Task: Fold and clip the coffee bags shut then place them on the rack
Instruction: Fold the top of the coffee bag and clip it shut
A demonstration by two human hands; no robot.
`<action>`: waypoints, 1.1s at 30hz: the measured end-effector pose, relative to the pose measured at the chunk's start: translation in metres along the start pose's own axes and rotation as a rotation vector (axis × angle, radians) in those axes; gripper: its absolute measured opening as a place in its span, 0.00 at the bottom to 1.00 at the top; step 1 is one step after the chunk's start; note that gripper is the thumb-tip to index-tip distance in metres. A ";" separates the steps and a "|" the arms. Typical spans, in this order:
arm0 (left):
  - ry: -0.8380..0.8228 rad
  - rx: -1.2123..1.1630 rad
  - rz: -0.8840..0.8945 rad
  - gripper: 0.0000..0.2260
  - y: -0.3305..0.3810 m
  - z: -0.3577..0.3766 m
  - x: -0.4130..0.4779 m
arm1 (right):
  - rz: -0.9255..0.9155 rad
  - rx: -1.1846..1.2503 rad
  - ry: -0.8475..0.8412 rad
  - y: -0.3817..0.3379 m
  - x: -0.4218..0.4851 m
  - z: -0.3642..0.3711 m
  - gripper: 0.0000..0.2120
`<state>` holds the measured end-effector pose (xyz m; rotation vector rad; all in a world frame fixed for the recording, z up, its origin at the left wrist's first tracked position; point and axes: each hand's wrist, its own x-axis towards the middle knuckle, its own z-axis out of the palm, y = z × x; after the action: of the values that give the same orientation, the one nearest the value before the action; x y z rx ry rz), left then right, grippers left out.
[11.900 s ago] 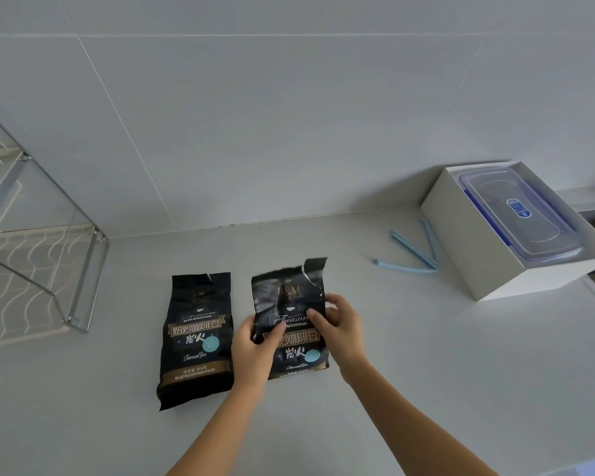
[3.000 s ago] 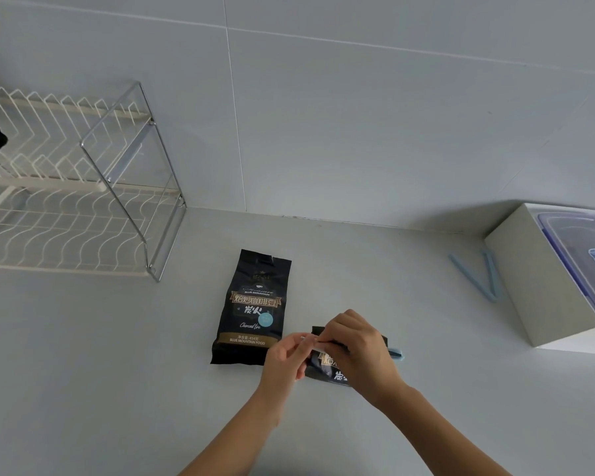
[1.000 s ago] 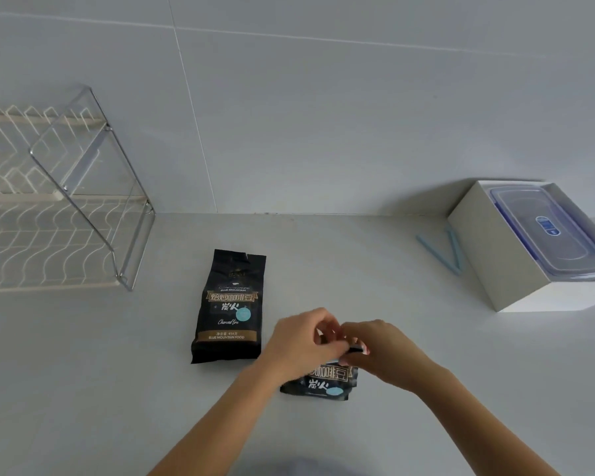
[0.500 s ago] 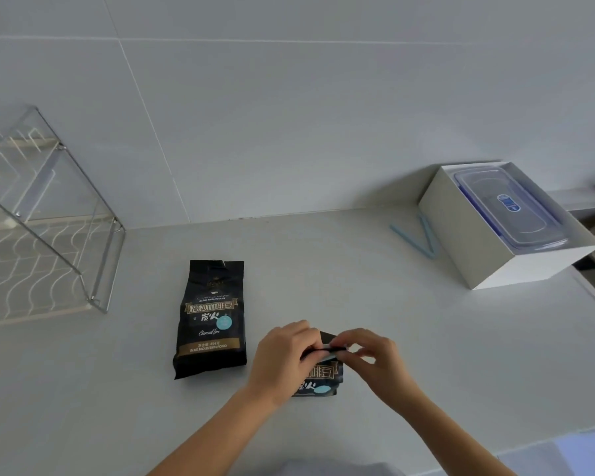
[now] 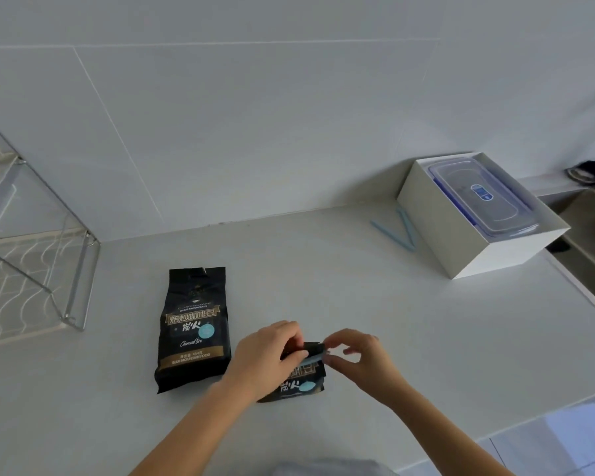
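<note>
Two black coffee bags lie on the white counter. One coffee bag (image 5: 193, 324) lies flat and unfolded at the left. The second coffee bag (image 5: 299, 383) is nearer me, its top folded down. My left hand (image 5: 268, 355) holds the folded top from the left. My right hand (image 5: 361, 359) pinches the end of a light blue clip (image 5: 315, 356) that runs across the fold. A wire rack (image 5: 31, 269) stands at the far left against the wall.
A white box (image 5: 461, 235) holding a clear lidded container (image 5: 485, 197) stands at the back right. Two more light blue clips (image 5: 399, 230) lie on the counter just left of it. The counter's front edge runs close at the lower right.
My head has turned, shifting the rack toward the left edge. Both hands stay on the near bag's folded top; the blue clip now shows across the fold.
</note>
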<state>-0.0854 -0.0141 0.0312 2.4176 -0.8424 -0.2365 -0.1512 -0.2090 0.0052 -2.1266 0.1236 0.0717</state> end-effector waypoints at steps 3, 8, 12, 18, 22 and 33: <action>-0.043 0.119 0.064 0.10 0.011 0.003 0.006 | -0.061 -0.044 -0.012 -0.004 0.000 0.007 0.07; 0.065 0.079 0.048 0.11 0.012 0.015 0.000 | -0.069 -0.007 0.061 0.000 0.000 0.014 0.08; 0.188 0.012 0.125 0.12 0.004 0.015 -0.015 | -0.115 0.102 0.128 0.001 -0.007 0.023 0.10; 0.124 -0.061 0.081 0.12 0.008 0.021 -0.012 | -0.037 0.160 0.141 0.011 -0.012 0.030 0.06; 0.044 -0.100 0.121 0.09 0.005 0.005 -0.006 | -0.030 0.103 0.082 0.011 -0.010 0.023 0.07; 0.239 -0.163 -0.063 0.08 -0.034 0.006 -0.043 | -0.213 -0.068 0.084 -0.013 -0.003 0.039 0.11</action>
<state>-0.1032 0.0315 0.0068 2.2655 -0.6163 -0.0357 -0.1527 -0.1689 -0.0046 -2.1992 -0.0567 -0.1405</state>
